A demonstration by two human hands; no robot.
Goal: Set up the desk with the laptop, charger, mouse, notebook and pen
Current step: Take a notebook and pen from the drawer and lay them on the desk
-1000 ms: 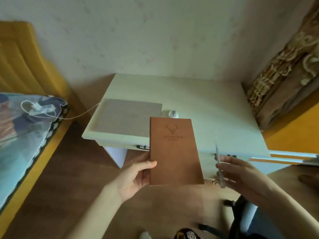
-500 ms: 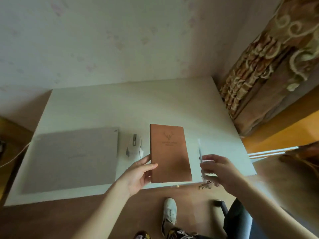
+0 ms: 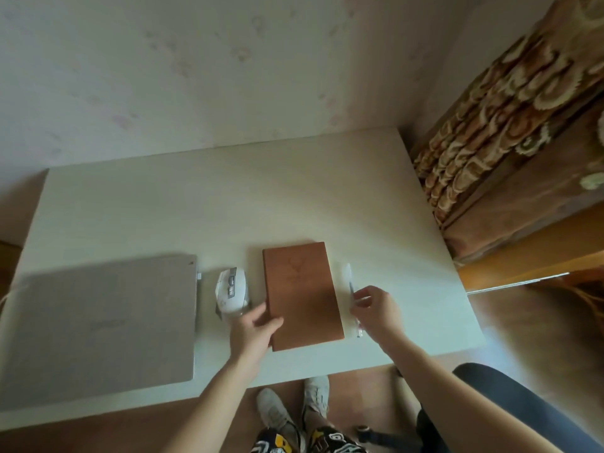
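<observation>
Two hands: left hand (image 3: 253, 331) grips the flat brown notebook (image 3: 302, 294) mid-frame; right hand (image 3: 376, 308) pinches the thin pen (image 3: 351, 289) beside it.

**Counter, near edge**

Pale counter (image 3: 228, 204) against wall. Along its near edge, left to right: closed grey laptop (image 3: 98, 325), white mouse (image 3: 231, 289), brown notebook (image 3: 302, 294), clear pen (image 3: 352, 295) just beside it.

A pale wallpapered wall (image 3: 196, 70) rises behind. A brown curtain with cream floral patterning (image 3: 510, 125) hangs at right. A dark chair seat (image 3: 510, 400) stands on the brown wooden floor (image 3: 539, 325).
</observation>
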